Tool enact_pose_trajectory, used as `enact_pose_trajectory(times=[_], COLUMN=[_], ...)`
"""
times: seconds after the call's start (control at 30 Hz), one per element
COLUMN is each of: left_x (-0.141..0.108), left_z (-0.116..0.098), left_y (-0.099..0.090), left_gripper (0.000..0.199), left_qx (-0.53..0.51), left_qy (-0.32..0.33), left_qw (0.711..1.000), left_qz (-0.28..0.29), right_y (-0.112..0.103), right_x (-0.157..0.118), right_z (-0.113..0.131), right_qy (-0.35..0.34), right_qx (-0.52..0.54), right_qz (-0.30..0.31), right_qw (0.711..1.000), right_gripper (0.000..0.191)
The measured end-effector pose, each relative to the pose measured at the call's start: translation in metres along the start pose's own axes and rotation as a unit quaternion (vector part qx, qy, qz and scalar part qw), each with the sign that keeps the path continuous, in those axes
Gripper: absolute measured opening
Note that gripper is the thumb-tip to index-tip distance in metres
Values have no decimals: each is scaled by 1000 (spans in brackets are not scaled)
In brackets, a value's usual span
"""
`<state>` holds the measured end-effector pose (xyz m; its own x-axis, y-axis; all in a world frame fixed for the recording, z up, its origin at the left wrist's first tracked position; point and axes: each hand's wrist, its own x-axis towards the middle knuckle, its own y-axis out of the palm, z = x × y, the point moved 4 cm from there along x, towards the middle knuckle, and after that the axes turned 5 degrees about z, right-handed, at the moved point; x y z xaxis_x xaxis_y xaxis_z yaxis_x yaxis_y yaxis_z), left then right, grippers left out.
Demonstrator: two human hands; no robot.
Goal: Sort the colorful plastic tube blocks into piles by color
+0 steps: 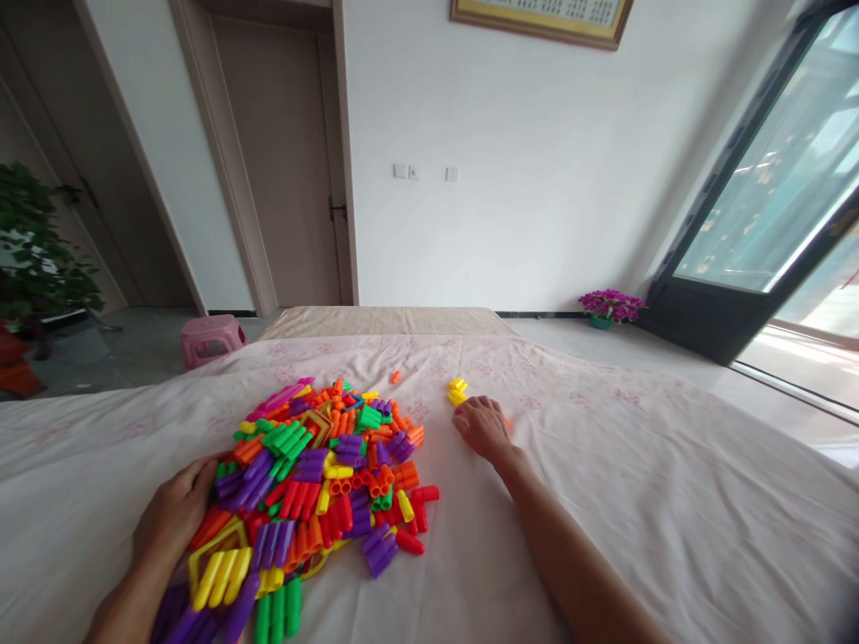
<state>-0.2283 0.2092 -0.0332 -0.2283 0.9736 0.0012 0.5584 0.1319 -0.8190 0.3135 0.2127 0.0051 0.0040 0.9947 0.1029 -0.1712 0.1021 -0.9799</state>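
Note:
A heap of plastic toy building pieces in purple, orange, green, red and yellow lies on the cloth-covered surface. Many are joined tubes, bullet-shaped at one end. My left hand rests against the heap's left side, fingers stretched toward it and their tips hidden by pieces. To the right of the heap, my right hand is low over the cloth with its fingers curled down. A yellow toy piece shows at its fingertips, partly covered, with another yellow piece just beyond. An orange piece peeks out beside the hand.
A pale flowered cloth covers the surface. One small orange piece lies apart beyond the heap. Past the far edge are a pink stool, a potted plant, purple flowers and a door.

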Motion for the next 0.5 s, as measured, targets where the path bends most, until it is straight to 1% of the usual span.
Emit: enact_pose_trajectory(times=[0.1, 0.17, 0.23, 0.33, 0.37, 0.43, 0.5], left_x=[0, 1, 2, 3, 4, 5, 6], left_z=[1, 2, 3, 5, 5, 8, 9], left_y=[0, 1, 1, 2, 3, 4, 4], left_gripper=[65, 65, 65, 65, 65, 65, 62], left_qx=[-19, -21, -26, -28, -24, -10, 18], left_qy=[-18, -25, -24, -14, -12, -12, 7], left_qw=[1000, 999, 999, 999, 1000, 1000, 1000], left_qz=[9, 14, 16, 11, 10, 7, -12], right_y=[3, 3, 3, 7, 9, 15, 21], right_x=[10, 11, 7, -4, -7, -10, -11], right_z=[5, 9, 17, 39, 48, 62, 68], right_qy=[-12, -33, -83, -176, -201, -227, -216], right_qx=[-12, 13, 76, 179, 202, 230, 251], right_qz=[-4, -22, -36, -46, -46, -38, -33], right_qw=[1000, 999, 993, 967, 957, 946, 943], right_gripper=[42, 46, 50, 55, 53, 40, 24])
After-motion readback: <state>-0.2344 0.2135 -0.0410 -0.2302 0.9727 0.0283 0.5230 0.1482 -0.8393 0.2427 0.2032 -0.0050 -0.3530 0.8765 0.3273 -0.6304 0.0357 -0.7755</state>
